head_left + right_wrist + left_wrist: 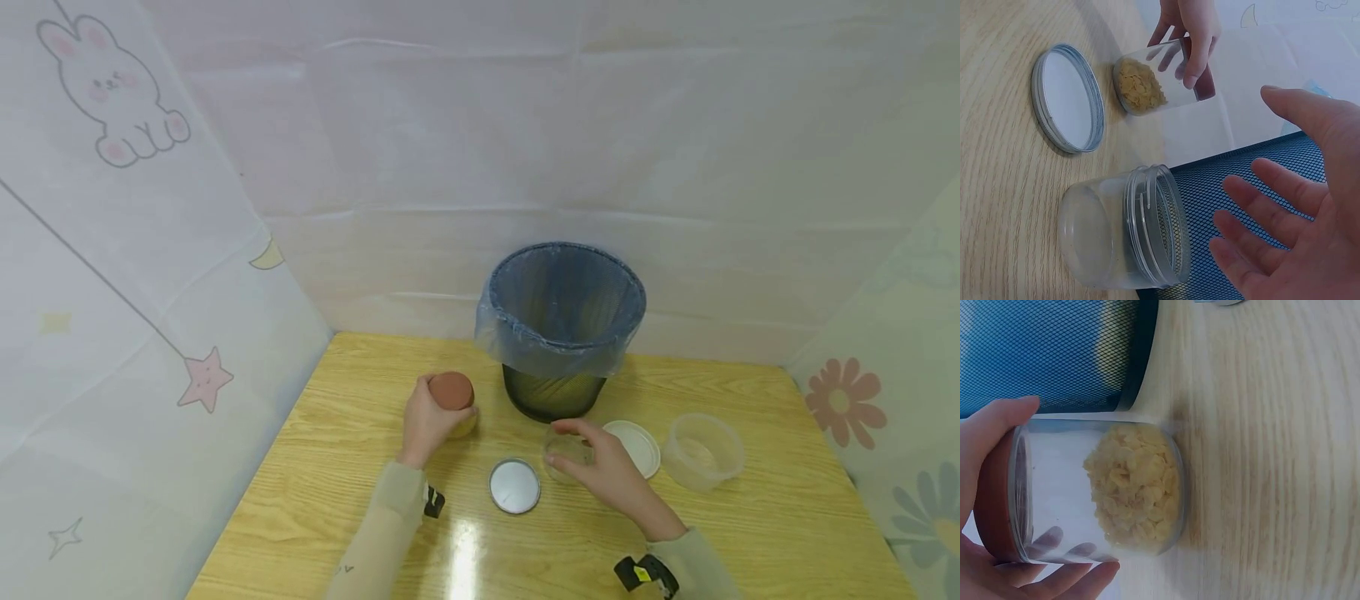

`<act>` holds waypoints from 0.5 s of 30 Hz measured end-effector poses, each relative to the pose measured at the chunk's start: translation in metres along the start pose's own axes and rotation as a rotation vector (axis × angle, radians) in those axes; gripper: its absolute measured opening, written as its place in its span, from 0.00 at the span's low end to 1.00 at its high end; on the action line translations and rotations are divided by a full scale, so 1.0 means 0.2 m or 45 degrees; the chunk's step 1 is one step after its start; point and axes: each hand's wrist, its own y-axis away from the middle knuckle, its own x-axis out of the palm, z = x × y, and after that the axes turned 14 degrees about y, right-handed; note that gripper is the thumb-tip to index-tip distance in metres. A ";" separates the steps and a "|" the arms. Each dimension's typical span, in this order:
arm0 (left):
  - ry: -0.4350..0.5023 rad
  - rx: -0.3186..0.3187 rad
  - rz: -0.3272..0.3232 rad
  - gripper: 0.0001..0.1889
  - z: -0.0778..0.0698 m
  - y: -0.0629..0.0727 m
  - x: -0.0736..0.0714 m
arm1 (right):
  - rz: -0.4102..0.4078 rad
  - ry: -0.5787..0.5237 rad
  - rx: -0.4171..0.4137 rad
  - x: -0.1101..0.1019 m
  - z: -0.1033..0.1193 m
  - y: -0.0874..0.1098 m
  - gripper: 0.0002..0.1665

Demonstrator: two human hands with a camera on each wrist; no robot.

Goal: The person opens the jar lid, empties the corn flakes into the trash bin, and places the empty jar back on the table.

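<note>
Our left hand (429,421) grips the brown-lidded jar of flakes (1125,487) at eleven o'clock from the metal lid (514,486). Our right hand (606,467) hovers, spread, by the open jar (1100,234) at two o'clock.

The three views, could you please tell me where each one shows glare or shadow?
Head view: bright glare on the table near the silver lid; left wrist view: soft shadow by the base of the jar of flakes; right wrist view: pale highlights on the rim of the open jar.
</note>
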 end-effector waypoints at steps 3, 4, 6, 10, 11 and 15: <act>-0.002 0.006 -0.018 0.46 0.00 0.01 0.00 | 0.002 -0.007 0.005 0.00 0.00 0.00 0.30; 0.000 0.001 -0.018 0.46 -0.01 0.01 0.00 | 0.001 -0.007 0.006 0.00 0.01 0.00 0.30; -0.010 -0.002 -0.015 0.46 -0.01 0.02 0.00 | -0.003 -0.004 0.005 0.00 0.01 0.00 0.30; -0.017 0.010 0.009 0.46 -0.04 0.03 -0.01 | -0.019 0.001 -0.002 0.00 0.01 0.00 0.30; -0.022 0.018 0.015 0.46 -0.04 0.03 -0.01 | -0.023 -0.001 -0.004 0.01 0.01 0.00 0.31; -0.035 0.062 0.039 0.44 -0.09 0.05 -0.02 | -0.030 -0.020 -0.007 0.01 0.02 0.00 0.32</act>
